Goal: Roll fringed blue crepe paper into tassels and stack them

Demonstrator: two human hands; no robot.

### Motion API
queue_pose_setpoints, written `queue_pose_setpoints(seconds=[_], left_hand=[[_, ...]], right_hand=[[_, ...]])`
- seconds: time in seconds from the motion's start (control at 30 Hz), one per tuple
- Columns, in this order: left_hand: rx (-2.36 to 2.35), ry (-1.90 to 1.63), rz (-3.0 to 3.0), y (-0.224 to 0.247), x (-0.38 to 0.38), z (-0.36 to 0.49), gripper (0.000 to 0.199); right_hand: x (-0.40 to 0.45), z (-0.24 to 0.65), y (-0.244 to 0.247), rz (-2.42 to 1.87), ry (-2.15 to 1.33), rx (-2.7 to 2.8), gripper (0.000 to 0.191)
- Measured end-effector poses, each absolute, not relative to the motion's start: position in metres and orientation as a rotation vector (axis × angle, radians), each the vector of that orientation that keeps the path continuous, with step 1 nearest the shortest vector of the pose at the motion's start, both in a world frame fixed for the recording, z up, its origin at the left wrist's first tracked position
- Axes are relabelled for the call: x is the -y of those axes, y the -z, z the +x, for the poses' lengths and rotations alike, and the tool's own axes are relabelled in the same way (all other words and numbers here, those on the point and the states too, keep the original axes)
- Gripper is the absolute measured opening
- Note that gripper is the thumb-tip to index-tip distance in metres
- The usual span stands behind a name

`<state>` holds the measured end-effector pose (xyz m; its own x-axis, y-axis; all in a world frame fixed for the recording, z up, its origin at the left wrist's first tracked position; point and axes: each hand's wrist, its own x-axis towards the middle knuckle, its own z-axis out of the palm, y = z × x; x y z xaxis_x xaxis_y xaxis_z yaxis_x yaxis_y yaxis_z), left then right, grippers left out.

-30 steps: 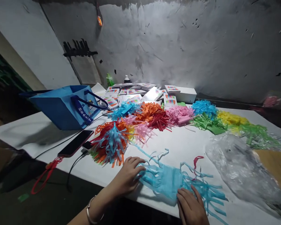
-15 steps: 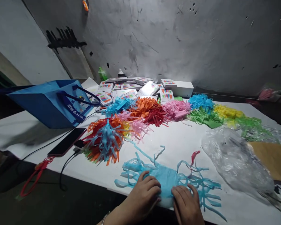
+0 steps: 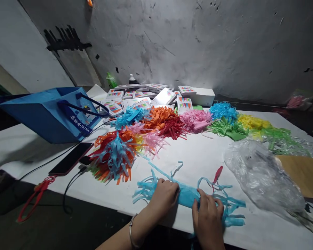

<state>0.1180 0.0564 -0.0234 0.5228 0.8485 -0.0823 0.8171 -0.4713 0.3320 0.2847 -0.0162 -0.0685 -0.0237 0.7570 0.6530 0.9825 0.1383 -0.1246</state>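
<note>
A light-blue sheet of fringed tissue paper (image 3: pixel 186 195) lies across the near edge of the white table, its solid middle folded into a narrow band. Cut strips spread out from both ends of it. My left hand (image 3: pixel 165 195) is closed on the left part of the band, knuckles up and fingers curled. On the right part, my right hand (image 3: pixel 208 216) grips the paper between thumb and fingers. A small red strip (image 3: pixel 218 174) lies by the right-hand fringe. My fingers hide some of the band's edges.
Several colourful tissue tassels (image 3: pixel 117 152) are heaped beyond my hands. Behind them are small printed boxes (image 3: pixel 163 97). A blue bag (image 3: pixel 45 114), a phone (image 3: pixel 71 159) and cables stand at the left. Crumpled clear plastic (image 3: pixel 261 177) and brown cardboard (image 3: pixel 301 173) lie right.
The sheet's near part has been folded up, away from me, leaving a narrower band. My left hand has moved slightly up and its fingers have curled in; my right hand now grips the paper.
</note>
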Motion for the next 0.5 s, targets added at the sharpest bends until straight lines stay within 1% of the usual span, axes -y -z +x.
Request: queue_pose_setpoints(seconds=[0.3,0.37,0.5], left_hand=[[-1.448,0.019,2.425,0.018,-0.074,0.132,0.017],[-1.462,0.037,2.428,0.019,-0.075,0.133,0.018],[-1.486,0.06,2.434,0.022,-0.077,0.134,0.017]], right_hand=[[0.009,0.29,0.058,-1.932,0.478,1.859,0.024],[0.009,0.3,0.058,-1.944,0.531,1.861,0.025],[0.021,0.347,0.063,-2.0,0.668,1.771,0.033]])
